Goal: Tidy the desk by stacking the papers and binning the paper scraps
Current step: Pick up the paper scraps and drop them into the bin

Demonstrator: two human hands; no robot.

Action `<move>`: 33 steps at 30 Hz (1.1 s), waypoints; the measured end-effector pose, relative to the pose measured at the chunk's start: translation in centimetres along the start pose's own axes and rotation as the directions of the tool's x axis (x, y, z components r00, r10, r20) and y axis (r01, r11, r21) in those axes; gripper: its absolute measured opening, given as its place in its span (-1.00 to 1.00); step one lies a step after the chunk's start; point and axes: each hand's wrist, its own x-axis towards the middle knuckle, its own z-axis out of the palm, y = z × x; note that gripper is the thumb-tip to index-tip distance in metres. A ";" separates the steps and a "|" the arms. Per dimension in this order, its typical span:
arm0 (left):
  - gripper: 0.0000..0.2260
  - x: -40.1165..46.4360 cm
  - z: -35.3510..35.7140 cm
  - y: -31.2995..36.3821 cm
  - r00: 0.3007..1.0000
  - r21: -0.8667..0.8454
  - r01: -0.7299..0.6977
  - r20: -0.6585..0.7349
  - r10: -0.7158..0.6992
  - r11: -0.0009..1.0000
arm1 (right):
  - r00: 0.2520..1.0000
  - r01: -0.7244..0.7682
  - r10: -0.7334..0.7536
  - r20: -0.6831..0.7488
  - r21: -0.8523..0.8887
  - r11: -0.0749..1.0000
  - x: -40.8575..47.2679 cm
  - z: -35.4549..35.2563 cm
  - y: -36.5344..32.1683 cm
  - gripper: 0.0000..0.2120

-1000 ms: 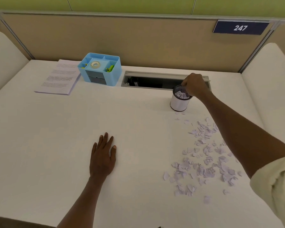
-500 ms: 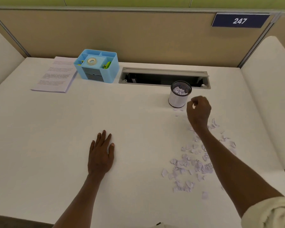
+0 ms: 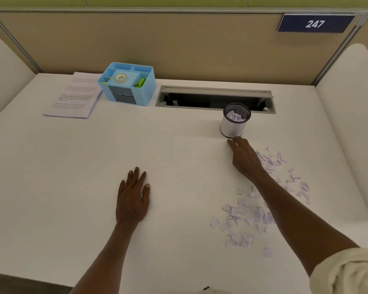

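A small round mesh bin with a white wall stands on the white desk, partly filled with pale paper scraps. My right hand lies on the desk just in front of the bin, fingers stretched towards its base, holding nothing that I can see. Several loose paper scraps are spread to the right of and below that hand. My left hand rests flat on the desk, fingers straight. A stack of printed papers lies at the far left.
A light blue desk organiser with a tape roll stands beside the papers. Behind the bin is an open cable tray slot. A tan partition with a "247" sign closes the back.
My right hand left the bin's mouth, came back towards me, and now lies low on the desk in front of the bin with fingers stretched out. The left hand stayed put.
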 end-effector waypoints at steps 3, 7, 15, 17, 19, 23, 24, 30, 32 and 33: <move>-0.52 0.0 0.1 0.0 1.000 0.007 0.007 0.004 -0.007 1.000 | 1.000 0.004 -0.003 0.019 -0.029 1.000 0.0 0.1 -0.1 -0.63; -0.51 0.0 0.0 0.1 1.000 -0.002 0.008 0.001 -0.008 1.000 | 1.000 0.000 0.000 0.005 -0.054 0.999 0.1 -0.1 -0.2 -0.78; -0.51 0.0 0.1 0.0 1.000 -0.004 0.012 0.006 -0.012 1.000 | 0.989 -0.079 0.091 -0.120 0.107 0.991 -4.3 -0.8 1.2 -0.80; -0.51 0.0 0.1 -0.1 1.000 -0.002 0.012 0.008 -0.012 1.000 | 0.960 -0.179 0.219 -0.178 0.214 0.960 -3.9 -1.7 2.4 -0.76; -0.51 0.0 0.1 -0.1 1.000 -0.001 0.010 0.010 -0.010 1.000 | 0.926 -0.274 0.323 -0.196 0.241 0.931 -2.9 -2.3 4.2 -0.71; -0.51 0.0 0.0 0.0 1.000 -0.007 0.008 0.010 -0.008 1.000 | 0.894 -0.447 0.441 0.073 0.187 0.875 -1.4 -2.1 8.1 -0.52; -0.51 0.0 0.0 0.1 1.000 -0.008 0.006 0.007 -0.006 1.000 | 0.888 -0.454 0.429 0.165 0.173 0.874 -1.5 -1.9 8.4 -0.48; -0.52 -0.1 -0.1 0.2 1.000 -0.018 0.009 -0.004 -0.009 1.000 | 0.957 -0.230 0.183 0.225 0.201 0.952 -5.5 0.5 3.4 -0.46; -0.51 -0.1 -0.2 0.4 1.000 -0.017 0.006 -0.007 -0.007 1.000 | 0.974 -0.179 0.135 0.184 0.251 0.951 -6.7 0.8 1.5 -0.50; -0.51 -0.2 -0.2 0.4 1.000 -0.016 0.006 -0.007 -0.006 1.000 | 0.982 -0.161 0.127 0.140 0.267 0.950 -6.7 0.7 0.9 -0.51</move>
